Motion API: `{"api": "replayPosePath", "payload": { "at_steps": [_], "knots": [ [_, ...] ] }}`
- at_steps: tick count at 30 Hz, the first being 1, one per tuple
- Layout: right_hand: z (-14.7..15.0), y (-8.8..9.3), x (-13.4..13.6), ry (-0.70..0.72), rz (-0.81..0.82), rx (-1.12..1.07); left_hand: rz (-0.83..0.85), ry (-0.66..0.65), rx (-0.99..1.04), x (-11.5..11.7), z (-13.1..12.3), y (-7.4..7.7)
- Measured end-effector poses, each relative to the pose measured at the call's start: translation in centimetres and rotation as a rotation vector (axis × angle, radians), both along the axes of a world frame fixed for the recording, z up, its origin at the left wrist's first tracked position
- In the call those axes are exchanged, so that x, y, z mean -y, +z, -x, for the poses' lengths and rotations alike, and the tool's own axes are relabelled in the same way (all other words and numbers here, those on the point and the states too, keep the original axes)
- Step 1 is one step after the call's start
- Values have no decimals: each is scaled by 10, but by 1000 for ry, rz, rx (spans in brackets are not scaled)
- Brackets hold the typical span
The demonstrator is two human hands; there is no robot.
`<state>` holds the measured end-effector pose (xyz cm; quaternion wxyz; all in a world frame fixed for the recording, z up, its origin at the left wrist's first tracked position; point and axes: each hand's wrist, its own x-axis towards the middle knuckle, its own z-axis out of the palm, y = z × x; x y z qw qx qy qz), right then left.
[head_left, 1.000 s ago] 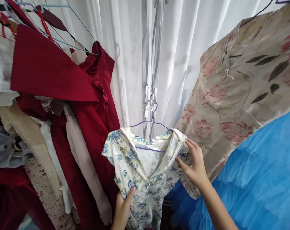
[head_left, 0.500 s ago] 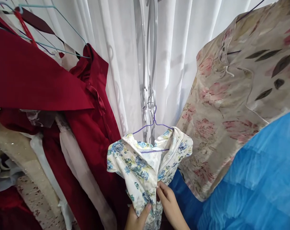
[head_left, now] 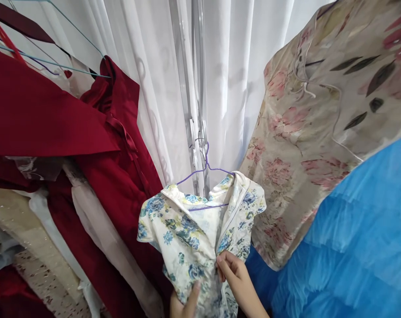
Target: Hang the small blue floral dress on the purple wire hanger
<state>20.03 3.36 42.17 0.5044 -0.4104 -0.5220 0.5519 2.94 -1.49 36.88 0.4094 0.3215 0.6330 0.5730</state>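
Note:
A white dress with blue and green flowers (head_left: 190, 238) hangs on a purple wire hanger (head_left: 207, 164) in the head view, its neckline open in a V. My right hand (head_left: 236, 276) pinches the edge of its front opening at the bottom of that V. Whether a small fastener is between those fingertips is too small to tell. Lower down, my left hand (head_left: 185, 304) grips the cloth, thumb in front and the fingers behind it mostly hidden. The lower part of the dress runs out of the frame.
Dark red garments (head_left: 121, 154) hang at the left on pale wire hangers. On the right hang a beige floral garment (head_left: 286, 168) and a blue ruffled one (head_left: 352, 238). Metal poles (head_left: 184, 66) stand before a white curtain (head_left: 226, 57).
The view has shifted slightly, so surrounding clothes appear further left. The dress front looks spread wider below the neckline, my left hand sits a little lower, and my right hand still pinches the opening.

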Motion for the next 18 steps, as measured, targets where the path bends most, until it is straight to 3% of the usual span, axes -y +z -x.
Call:
{"api": "replayPosePath", "payload": {
  "at_steps": [3, 5, 7, 10, 13, 18],
  "knots": [
    [-12, -6, 7, 12, 30, -10, -262, 250, -219, -10, 2, 2],
    [-19, -6, 14, 43, 45, -14, -458, 304, -445, -11, -8, 9],
    [-22, -1, 22, 92, 43, -28, -536, 123, -597, -7, -28, 18],
    [-24, 12, 32, 149, 30, -66, -499, -238, -564, -5, -60, 32],
    [-28, 23, 32, 151, 49, -84, -497, -287, -523, -11, -77, 42],
    [-41, 53, 9, 53, 130, -72, -489, -438, -567, -17, -70, 40]
  ]
}}
